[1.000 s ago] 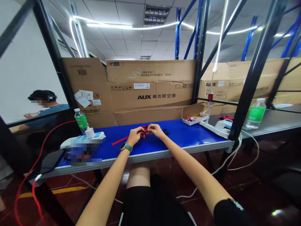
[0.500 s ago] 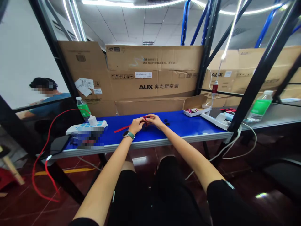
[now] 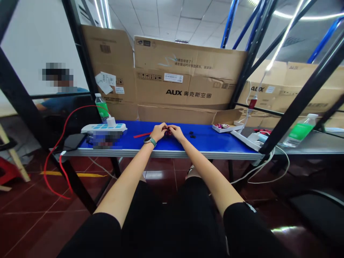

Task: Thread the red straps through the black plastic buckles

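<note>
My left hand (image 3: 158, 132), with a watch (image 3: 147, 139) on its wrist, is closed in a pinch over the blue tabletop. My right hand (image 3: 176, 133) meets it fingertip to fingertip, also closed. Between them is a small dark red item (image 3: 168, 132), mostly covered by the fingers, its kind too small to make out. A flat red strap (image 3: 142, 135) sticks out to the left from behind my left hand; whether it joins the item is hidden. Two small black pieces (image 3: 192, 136) lie right of my right hand.
An open white box (image 3: 227, 127) with small pink and red things stands at the right. A power strip (image 3: 103, 127), a bottle (image 3: 101, 107) and a red cable (image 3: 59, 147) are at the left. Cardboard (image 3: 188, 93) walls the back. A person (image 3: 64, 96) sits beyond the left frame.
The camera view has shifted, so the table sits slightly higher in the picture. Both hands stay together at the small red item, with fingers slightly rearranged.
</note>
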`<state>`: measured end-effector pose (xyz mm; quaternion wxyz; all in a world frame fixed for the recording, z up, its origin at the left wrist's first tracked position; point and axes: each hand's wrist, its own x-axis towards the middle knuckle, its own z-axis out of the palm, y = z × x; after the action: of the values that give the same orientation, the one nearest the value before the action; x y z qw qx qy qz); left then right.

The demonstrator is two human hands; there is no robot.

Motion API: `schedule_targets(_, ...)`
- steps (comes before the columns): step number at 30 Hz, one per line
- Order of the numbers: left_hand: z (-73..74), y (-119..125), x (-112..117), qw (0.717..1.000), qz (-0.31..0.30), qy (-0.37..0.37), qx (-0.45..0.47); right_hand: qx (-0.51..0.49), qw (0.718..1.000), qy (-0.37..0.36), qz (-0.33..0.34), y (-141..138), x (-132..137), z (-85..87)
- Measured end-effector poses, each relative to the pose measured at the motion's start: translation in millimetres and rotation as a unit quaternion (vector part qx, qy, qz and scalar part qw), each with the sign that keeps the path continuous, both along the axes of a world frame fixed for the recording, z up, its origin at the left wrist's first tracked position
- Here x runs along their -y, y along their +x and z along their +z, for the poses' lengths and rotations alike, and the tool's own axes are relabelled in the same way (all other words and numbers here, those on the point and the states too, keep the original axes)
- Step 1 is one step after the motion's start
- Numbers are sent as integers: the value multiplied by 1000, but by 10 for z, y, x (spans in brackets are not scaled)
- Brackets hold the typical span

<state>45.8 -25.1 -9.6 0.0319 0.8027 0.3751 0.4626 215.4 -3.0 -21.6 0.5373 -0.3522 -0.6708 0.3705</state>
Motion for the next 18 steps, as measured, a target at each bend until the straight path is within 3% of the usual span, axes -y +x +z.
schedule_targets(5, -32, -29, -35, 1000, 13, 3, 25, -23, 997, -51, 53, -8, 20, -31)
schedule_targets(10, -81, -53, -73, 999, 31, 9, 41, -22, 994, -56, 95, 12, 53, -67)
schedule_targets(18, -115, -123, -112, 998, 49, 6, 39, -33, 997, -44, 49, -33, 49, -88)
